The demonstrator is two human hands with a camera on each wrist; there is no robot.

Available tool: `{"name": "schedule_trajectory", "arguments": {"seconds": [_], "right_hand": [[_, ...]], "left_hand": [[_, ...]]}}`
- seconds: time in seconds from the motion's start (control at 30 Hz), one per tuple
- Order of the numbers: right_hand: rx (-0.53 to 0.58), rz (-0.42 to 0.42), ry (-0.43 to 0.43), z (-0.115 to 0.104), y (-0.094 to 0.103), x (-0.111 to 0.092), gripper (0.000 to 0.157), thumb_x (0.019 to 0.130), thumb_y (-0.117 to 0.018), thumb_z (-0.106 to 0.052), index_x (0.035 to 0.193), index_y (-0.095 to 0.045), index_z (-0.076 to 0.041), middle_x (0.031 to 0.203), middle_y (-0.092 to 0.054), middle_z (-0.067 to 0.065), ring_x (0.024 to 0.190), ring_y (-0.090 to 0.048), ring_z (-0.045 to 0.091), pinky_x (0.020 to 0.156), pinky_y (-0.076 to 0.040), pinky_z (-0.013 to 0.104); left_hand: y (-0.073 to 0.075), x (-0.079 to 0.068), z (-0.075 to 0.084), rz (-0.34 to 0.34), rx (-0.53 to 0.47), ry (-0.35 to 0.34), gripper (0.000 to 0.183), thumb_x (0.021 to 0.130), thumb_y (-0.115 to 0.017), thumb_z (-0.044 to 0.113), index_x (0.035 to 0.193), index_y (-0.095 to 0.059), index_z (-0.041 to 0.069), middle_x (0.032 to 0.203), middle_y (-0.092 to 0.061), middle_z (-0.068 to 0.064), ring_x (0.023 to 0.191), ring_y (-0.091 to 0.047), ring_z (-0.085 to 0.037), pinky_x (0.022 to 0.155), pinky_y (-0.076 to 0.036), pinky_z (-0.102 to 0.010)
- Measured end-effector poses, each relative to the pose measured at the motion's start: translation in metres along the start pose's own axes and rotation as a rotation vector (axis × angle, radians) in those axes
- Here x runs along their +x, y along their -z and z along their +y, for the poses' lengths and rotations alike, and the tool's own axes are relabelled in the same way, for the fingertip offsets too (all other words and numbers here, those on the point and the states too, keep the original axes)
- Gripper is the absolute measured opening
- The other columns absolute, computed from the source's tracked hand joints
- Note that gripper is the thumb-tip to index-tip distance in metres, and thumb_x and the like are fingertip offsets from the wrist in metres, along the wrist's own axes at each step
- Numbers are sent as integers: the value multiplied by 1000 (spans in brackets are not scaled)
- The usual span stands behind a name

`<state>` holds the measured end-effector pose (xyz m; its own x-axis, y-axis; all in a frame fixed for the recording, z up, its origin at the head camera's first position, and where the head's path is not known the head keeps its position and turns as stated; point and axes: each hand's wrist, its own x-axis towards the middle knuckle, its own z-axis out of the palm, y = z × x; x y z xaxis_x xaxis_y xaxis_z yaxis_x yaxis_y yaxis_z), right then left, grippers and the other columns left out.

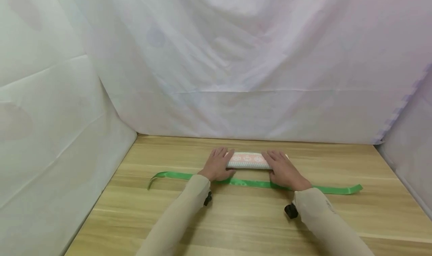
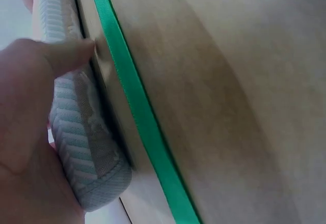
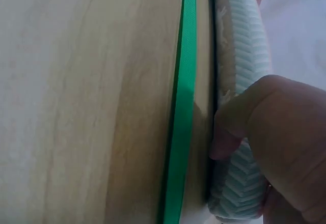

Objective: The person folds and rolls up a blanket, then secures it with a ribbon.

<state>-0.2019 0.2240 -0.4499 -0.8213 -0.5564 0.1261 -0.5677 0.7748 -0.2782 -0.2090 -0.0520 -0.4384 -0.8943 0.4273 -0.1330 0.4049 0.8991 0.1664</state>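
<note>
A folded towel (image 1: 248,159), pink and white with a mint zigzag edge, lies on the table across the front of me. My left hand (image 1: 216,166) grips its left end, fingers over the top and thumb along the near side. At the other end, my right hand (image 1: 282,171) holds it the same way. In the left wrist view the thumb crosses the towel's zigzag side (image 2: 76,132); the right wrist view has the right thumb bent against the towel (image 3: 244,46). A green ribbon (image 1: 249,183) stretches left to right on the near side of the towel, partly hidden under both forearms.
The wooden table (image 1: 249,222) meets a white cloth backdrop (image 1: 216,76) behind the towel. White cloth also hangs at the left and right sides. The ribbon's ends curl near either side of the table.
</note>
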Motion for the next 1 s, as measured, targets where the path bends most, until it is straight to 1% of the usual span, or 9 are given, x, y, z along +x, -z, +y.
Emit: {"name": "schedule_trajectory", "arguments": {"seconds": [0.17, 0.33, 0.47, 0.6, 0.83, 1.0], "right_hand": [[-18, 5, -22, 6, -7, 3, 62, 86, -57, 7, 147, -43, 1, 141, -51, 24, 134, -43, 43, 114, -26, 59], [-35, 21, -25, 10, -11, 9, 62, 85, -59, 8, 145, -46, 0, 139, -55, 22, 130, -47, 41, 114, -28, 57], [-69, 26, -19, 12, -12, 10, 60, 86, -61, 6, 144, -47, 0, 137, -57, 21, 128, -50, 40, 113, -31, 55], [-106, 49, 4, 14, -13, 9, 58, 86, -64, 3, 143, -49, 0, 135, -58, 20, 126, -53, 39, 111, -34, 55], [-192, 108, 54, 12, -9, 6, 57, 87, -69, -3, 141, -52, -4, 132, -62, 17, 122, -56, 37, 107, -37, 57], [-243, 185, 124, 9, -3, 3, 51, 86, -68, -4, 136, -57, -5, 124, -67, 15, 114, -62, 36, 101, -43, 56]], "left_hand": [[-2, 5, 0, 16, -2, 6, 68, 98, -57, 28, 157, -27, 15, 158, -35, -13, 148, -26, -29, 121, -16, -49], [-1, 9, 0, 16, 23, 29, 68, 95, -58, 24, 157, -29, 16, 156, -38, -12, 147, -30, -28, 121, -18, -49], [0, 10, 2, 15, 34, 40, 68, 94, -60, 23, 156, -31, 16, 154, -41, -11, 145, -33, -28, 120, -19, -51], [-1, 12, 5, 16, 59, 45, 68, 94, -60, 19, 156, -30, 17, 153, -42, -11, 145, -34, -27, 120, -18, -52], [-4, 13, 8, 62, 110, 28, 72, 91, -63, 11, 156, -31, 16, 150, -47, -9, 142, -38, -26, 119, -22, -53], [-4, 14, 9, 79, 132, 15, 75, 92, -66, 13, 157, -28, 17, 150, -48, -8, 141, -40, -26, 119, -23, -53]]}}
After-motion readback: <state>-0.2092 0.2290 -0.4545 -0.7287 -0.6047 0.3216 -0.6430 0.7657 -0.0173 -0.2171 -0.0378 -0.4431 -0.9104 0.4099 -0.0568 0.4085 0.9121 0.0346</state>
